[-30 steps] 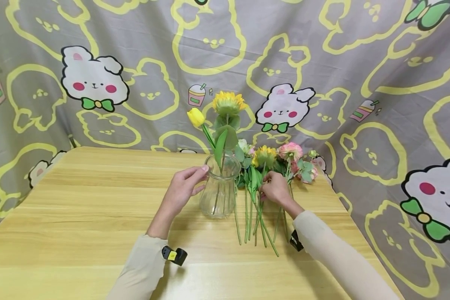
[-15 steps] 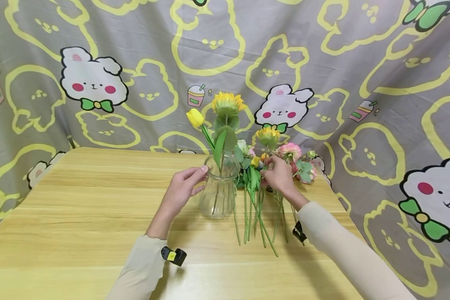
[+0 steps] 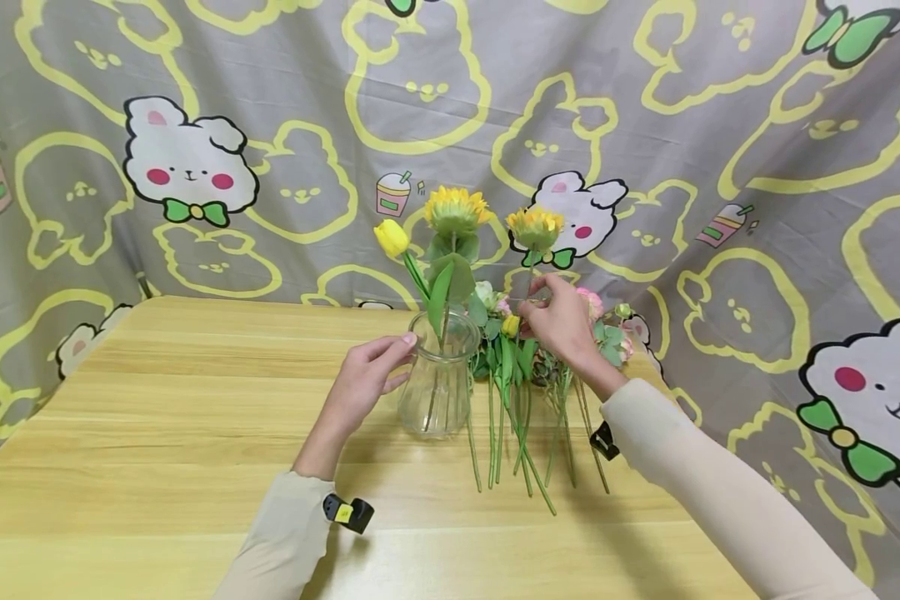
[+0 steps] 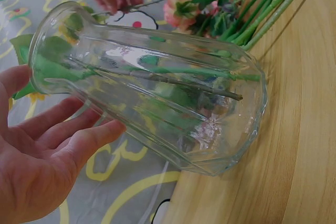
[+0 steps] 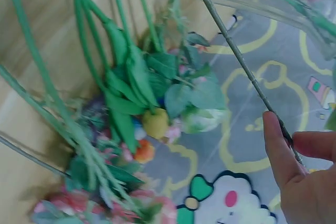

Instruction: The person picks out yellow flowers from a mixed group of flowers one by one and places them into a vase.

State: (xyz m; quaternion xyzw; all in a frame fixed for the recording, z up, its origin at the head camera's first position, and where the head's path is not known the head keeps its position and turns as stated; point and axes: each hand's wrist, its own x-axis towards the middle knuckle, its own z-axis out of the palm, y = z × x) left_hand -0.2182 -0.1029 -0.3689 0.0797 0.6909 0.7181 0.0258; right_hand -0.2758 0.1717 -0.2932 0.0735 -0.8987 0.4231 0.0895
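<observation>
A clear glass vase (image 3: 431, 404) stands upright on the table, holding a yellow tulip (image 3: 392, 238) and a sunflower (image 3: 456, 210). My left hand (image 3: 360, 375) touches the vase's neck and rim from the left, its fingers fairly straight in the left wrist view. Between thumb and fingers, my right hand (image 3: 562, 321) pinches the thin stem (image 5: 231, 40) of a second sunflower (image 3: 536, 228), whose head is raised above the pile. Stem ends of the flowers in the vase show through the glass (image 4: 173, 124).
Right of the vase lies a pile of artificial flowers, with green stems (image 3: 525, 467) pointing towards me. It includes a yellow tulip bud (image 5: 156, 123) and pink blooms (image 4: 181, 9). A patterned curtain (image 3: 292, 75) hangs behind the wooden table (image 3: 195, 433).
My right hand has lifted the second sunflower upward out of the pile, its head rising well above the other blooms. The left hand and the vase have stayed in place.
</observation>
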